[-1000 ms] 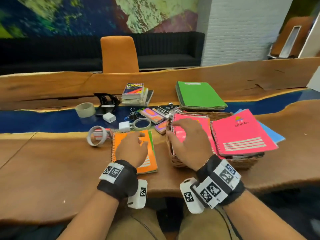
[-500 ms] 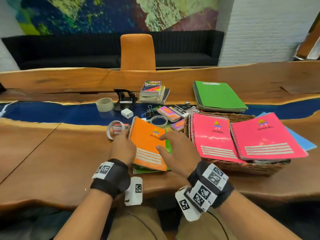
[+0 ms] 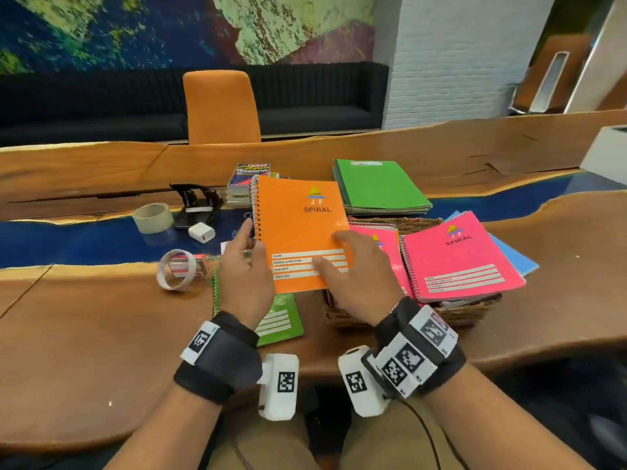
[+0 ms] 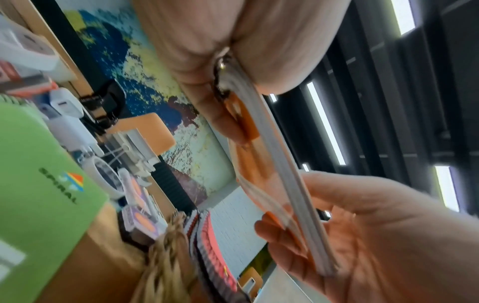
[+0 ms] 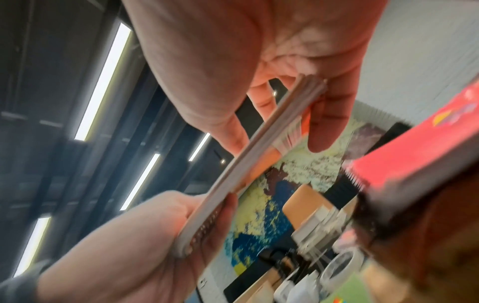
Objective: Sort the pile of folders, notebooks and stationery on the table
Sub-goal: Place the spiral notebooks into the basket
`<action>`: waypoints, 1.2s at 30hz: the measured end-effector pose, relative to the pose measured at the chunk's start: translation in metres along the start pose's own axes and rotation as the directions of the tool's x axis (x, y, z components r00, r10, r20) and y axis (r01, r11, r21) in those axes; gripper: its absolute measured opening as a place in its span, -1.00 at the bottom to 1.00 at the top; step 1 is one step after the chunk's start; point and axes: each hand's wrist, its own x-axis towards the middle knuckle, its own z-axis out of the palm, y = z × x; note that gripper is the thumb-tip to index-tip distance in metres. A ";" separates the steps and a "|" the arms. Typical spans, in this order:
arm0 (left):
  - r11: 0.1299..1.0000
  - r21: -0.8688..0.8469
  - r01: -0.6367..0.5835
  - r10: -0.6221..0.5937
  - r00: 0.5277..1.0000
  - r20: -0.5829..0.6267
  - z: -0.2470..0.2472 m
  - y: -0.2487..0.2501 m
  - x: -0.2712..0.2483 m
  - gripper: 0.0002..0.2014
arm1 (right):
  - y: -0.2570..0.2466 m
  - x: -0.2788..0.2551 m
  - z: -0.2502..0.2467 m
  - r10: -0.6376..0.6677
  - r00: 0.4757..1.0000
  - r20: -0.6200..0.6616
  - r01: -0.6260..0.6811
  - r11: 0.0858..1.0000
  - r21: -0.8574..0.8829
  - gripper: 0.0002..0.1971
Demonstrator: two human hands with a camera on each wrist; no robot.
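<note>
Orange spiral notebook (image 3: 298, 232) is held clear of the table (image 3: 84, 327), cover up, above the near edge. Left hand (image 3: 246, 273) grips its spiral-bound side, fingers curled round the edge. Right hand (image 3: 356, 276) pinches its lower right side, thumb on the cover and fingers beneath. Green spiral notebook (image 3: 278, 320) lies flat on the table under the left wrist. Two pink notebooks (image 3: 458, 256) rest on a wicker basket (image 3: 339, 317) toward the right, near the same edge.

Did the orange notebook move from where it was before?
Yes. The orange notebook was lying on the green notebook. Now both hands hold it up off it, tilted toward the camera, while the green one lies on the table.
</note>
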 end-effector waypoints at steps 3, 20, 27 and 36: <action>0.998 -0.069 0.013 -0.005 0.993 0.119 0.024 0.006 -0.008 -0.53 | 0.015 -0.002 -0.023 0.050 0.997 -0.060 -0.053 0.998 -0.039 -0.49; 0.804 0.521 -0.286 -0.084 0.813 0.576 0.071 -0.017 -0.015 -0.36 | 0.059 -0.017 -0.043 0.194 0.971 0.137 -0.082 0.815 -0.573 -0.50; 0.792 0.576 -0.205 -0.103 0.884 0.456 0.038 -0.012 -0.011 -0.53 | 0.031 -0.010 -0.017 -0.064 0.994 0.089 0.090 0.941 -0.325 -0.55; 0.532 0.845 0.047 -0.401 0.893 0.203 -0.051 -0.067 0.007 -0.45 | -0.009 -0.006 0.048 -0.287 0.917 0.276 0.345 0.919 -0.192 -0.56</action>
